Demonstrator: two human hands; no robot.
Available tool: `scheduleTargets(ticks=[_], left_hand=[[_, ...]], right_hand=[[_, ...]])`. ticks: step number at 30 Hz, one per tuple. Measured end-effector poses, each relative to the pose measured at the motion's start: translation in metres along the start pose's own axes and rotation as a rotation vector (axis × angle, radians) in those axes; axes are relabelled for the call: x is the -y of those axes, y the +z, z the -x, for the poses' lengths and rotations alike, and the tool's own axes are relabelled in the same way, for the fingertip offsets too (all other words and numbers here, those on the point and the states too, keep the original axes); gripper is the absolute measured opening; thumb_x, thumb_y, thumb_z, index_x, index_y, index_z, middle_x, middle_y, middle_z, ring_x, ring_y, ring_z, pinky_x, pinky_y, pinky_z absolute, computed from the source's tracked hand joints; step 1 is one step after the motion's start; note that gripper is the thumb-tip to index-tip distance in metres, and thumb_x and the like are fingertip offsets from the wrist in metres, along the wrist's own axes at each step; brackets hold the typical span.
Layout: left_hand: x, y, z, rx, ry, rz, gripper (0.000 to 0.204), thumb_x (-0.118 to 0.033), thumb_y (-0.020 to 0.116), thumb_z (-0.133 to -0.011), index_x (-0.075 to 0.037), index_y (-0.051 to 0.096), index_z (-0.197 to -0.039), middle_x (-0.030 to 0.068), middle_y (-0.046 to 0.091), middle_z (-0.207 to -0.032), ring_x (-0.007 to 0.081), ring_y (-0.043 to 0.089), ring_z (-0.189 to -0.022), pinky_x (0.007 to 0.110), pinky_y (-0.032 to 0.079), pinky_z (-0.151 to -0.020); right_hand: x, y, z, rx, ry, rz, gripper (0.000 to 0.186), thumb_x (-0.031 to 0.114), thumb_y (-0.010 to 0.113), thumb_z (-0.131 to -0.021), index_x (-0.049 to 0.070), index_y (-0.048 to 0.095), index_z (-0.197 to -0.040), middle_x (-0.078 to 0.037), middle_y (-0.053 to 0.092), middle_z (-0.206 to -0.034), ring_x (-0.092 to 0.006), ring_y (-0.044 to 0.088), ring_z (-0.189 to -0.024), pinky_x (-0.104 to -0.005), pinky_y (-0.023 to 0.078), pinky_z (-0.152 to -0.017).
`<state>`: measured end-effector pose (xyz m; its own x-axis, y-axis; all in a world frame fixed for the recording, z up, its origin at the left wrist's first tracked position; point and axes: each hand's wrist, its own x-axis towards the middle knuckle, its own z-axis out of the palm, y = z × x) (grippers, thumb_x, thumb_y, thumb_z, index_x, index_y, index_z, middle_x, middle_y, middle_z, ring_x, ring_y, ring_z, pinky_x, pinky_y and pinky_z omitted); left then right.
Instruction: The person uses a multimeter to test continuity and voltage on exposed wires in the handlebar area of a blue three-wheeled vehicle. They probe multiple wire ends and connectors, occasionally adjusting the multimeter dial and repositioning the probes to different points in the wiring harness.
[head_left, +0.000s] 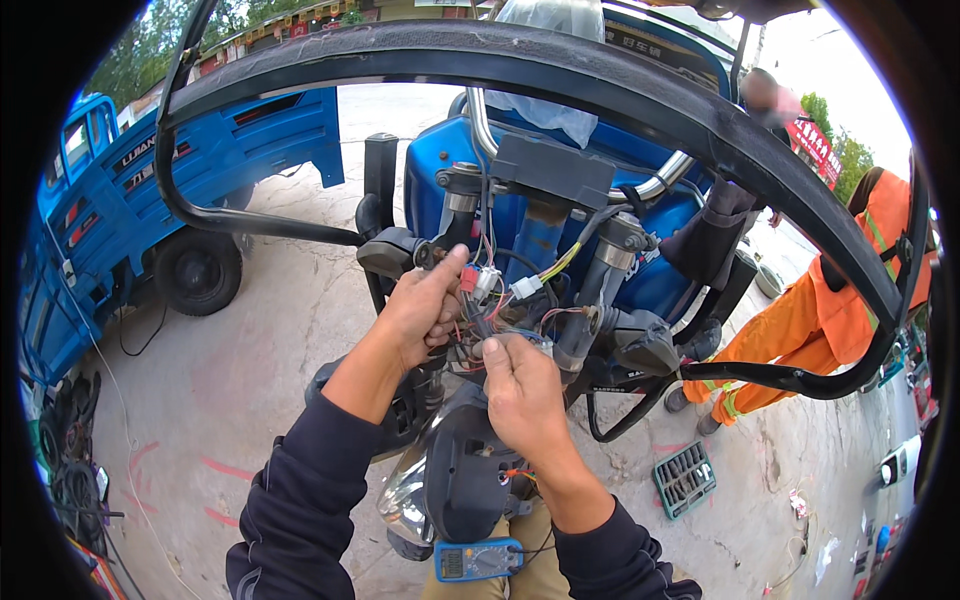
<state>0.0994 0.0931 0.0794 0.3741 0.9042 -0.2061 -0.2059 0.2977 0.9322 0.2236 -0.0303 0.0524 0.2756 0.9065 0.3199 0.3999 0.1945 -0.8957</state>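
Two hands [412,315] [524,395] work beyond one headlight [466,470], one multimeter [480,562] before it, one tool case [694,500] to its right.

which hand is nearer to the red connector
Left. The left hand is right beside the red connector, on its left; the right hand is farther off, below it and to its right in the picture.

I'm in an open-air vehicle repair yard on concrete [270,370]. Exposed wiring [525,288] faces me; a tool case [685,480] lies right, a blue cargo vehicle [240,140] stands left.
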Motion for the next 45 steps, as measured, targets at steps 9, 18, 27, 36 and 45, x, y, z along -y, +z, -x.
scheduleTargets(ticks=[9,18,27,36,45], left_hand=[[-0.004,0.002,-0.004,0.001,-0.062,-0.19,0.052,-0.059,0.061,-0.101,-0.012,0.057,-0.078,-0.0051,0.036,-0.052,0.0083,0.029,-0.038,0.029,0.02,-0.038],[0.001,0.001,-0.008,0.045,-0.018,-0.058,0.038,-0.044,0.066,-0.101,-0.013,0.059,-0.078,-0.0069,0.035,-0.052,0.0061,0.028,-0.04,0.026,0.021,-0.037],[-0.004,-0.005,-0.011,0.053,-0.109,-0.041,0.043,-0.043,0.063,-0.098,-0.012,0.05,-0.072,-0.0028,0.039,-0.052,0.0085,0.031,-0.037,0.026,0.024,-0.036],[0.011,-0.008,-0.011,0.055,0.08,-0.087,0.048,-0.047,0.058,-0.104,-0.009,0.053,-0.075,-0.0019,0.04,-0.054,0.008,0.031,-0.039,0.026,0.024,-0.038],[0.011,-0.008,-0.009,0.059,0.084,-0.077,0.048,-0.048,0.059,-0.104,-0.01,0.054,-0.075,-0.0029,0.04,-0.054,0.0076,0.031,-0.04,0.026,0.024,-0.037]], right_hand=[[-0.004,0.002,-0.004,0.006,-0.016,0.015,0.027,0.022,0.057,-0.105,-0.003,0.066,-0.096,-0.024,0.065,-0.078,-0.0407,0.064,-0.071,-0.0449,0.049,-0.067],[-0.002,-0.009,-0.002,0.022,-0.005,-0.009,0.028,0.022,0.058,-0.105,-0.003,0.067,-0.097,-0.023,0.067,-0.08,-0.0389,0.066,-0.073,-0.0429,0.051,-0.068],[0.003,-0.015,-0.003,0.051,0.051,-0.069,0.03,0.023,0.057,-0.105,-0.004,0.067,-0.096,-0.023,0.066,-0.076,-0.038,0.065,-0.07,-0.043,0.05,-0.067],[0.006,-0.02,-0.005,0.053,-0.018,-0.01,0.031,0.022,0.057,-0.105,-0.004,0.064,-0.09,-0.023,0.062,-0.072,-0.0386,0.061,-0.066,-0.0455,0.048,-0.065],[0.004,-0.022,-0.005,0.092,0.006,0.0,0.03,0.022,0.058,-0.104,-0.004,0.064,-0.091,-0.023,0.062,-0.072,-0.0401,0.061,-0.066,-0.0449,0.048,-0.064]])
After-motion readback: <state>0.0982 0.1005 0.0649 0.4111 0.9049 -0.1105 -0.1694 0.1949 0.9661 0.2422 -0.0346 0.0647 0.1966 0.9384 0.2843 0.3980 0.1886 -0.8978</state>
